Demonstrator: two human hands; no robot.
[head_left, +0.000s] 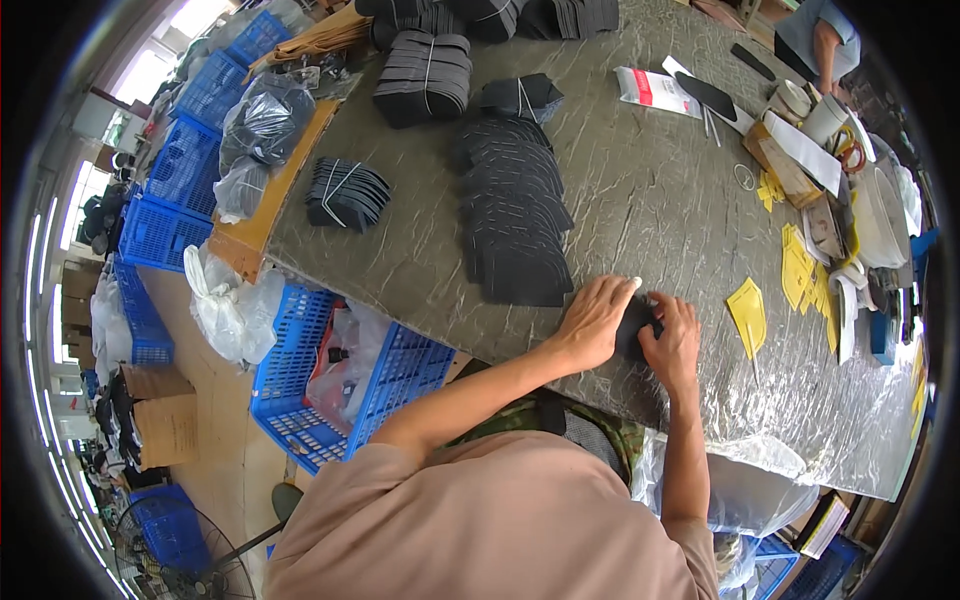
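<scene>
A dark, flat black piece lies on the table near its front edge, between my two hands and partly covered by them. My right hand is curled, its thumb and fingers closed on the piece's right side. My left hand is bent at the piece's left side, fingers close together; a small white thing shows at its fingertips, and what it grips is hidden. Just left of that hand, a long overlapping row of black cut pieces runs away from me.
Tied bundles of black pieces stand at the table's back left, with a smaller bundle nearer. Yellow cut pieces and a cluttered box lie right. A blue crate is below the left edge. Another person's arm shows far right.
</scene>
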